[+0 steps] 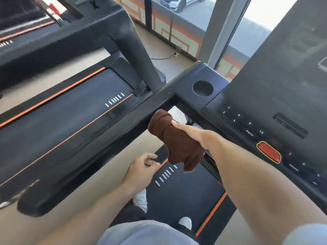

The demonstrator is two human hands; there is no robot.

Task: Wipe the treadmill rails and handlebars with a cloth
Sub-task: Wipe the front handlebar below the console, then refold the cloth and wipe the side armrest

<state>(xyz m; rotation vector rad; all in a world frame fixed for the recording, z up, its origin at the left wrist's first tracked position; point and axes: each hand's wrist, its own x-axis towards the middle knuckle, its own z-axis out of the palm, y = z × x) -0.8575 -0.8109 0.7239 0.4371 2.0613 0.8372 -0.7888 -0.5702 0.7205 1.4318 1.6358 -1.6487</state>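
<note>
Gripping the brown cloth (178,144) in my right hand (194,137), I hold it bunched just below the inner side of the left handlebar (99,137), close to the corner where that bar joins the console (276,96). My fingers are hidden inside the folds; only the thumb shows, laid along the top of the cloth. I cannot tell whether the cloth touches the bar or hangs just clear of it. My left hand (141,170) hangs lower, fingers loosely curled, holding nothing.

Hazards from this position:

- A loose tail of cloth hangs toward the belt (185,188). It may drag or slip from my grip.
- The cloth is rolled thick, so little of it meets the bar. Parts of the bar may go unwiped.
- My right forearm passes near the red stop button (269,152) and the keys. A wide stroke could press one.
- I stand on the belt, so an accidental start could unbalance me.
</note>
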